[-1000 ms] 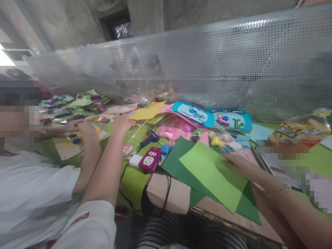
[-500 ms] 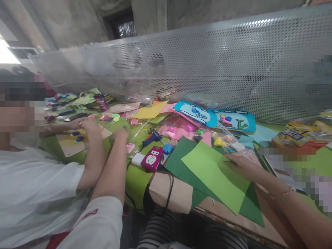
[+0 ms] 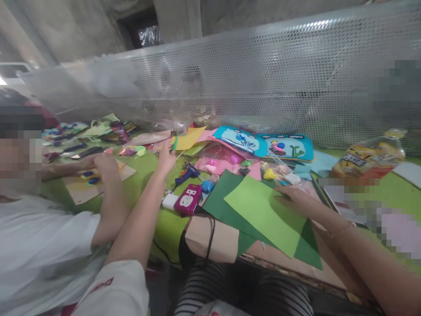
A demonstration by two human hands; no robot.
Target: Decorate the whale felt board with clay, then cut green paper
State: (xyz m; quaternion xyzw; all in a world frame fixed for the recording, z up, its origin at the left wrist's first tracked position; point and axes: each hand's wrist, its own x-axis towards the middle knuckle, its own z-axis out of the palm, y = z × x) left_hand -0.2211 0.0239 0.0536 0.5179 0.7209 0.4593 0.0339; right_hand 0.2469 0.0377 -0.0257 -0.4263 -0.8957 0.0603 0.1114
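Left hand has swung toward the yellow sheet, grasping a green item; right hand, grip unclear, touches the light-green sheet atop the dark-green sheet; probably light, bendable; pinch corners.

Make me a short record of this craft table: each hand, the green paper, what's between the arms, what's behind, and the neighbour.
Left hand: near the yellow sheet; something green at its fingertips, too small to identify
Right hand: resting on the light green sheet
Green paper: light sheet overlapping the dark green sheet
Between arms: purple case; blue tool, probably a glue gun
Behind: blue decorated panels
Neighbour: hands at a tan card bearing dark blue pieces
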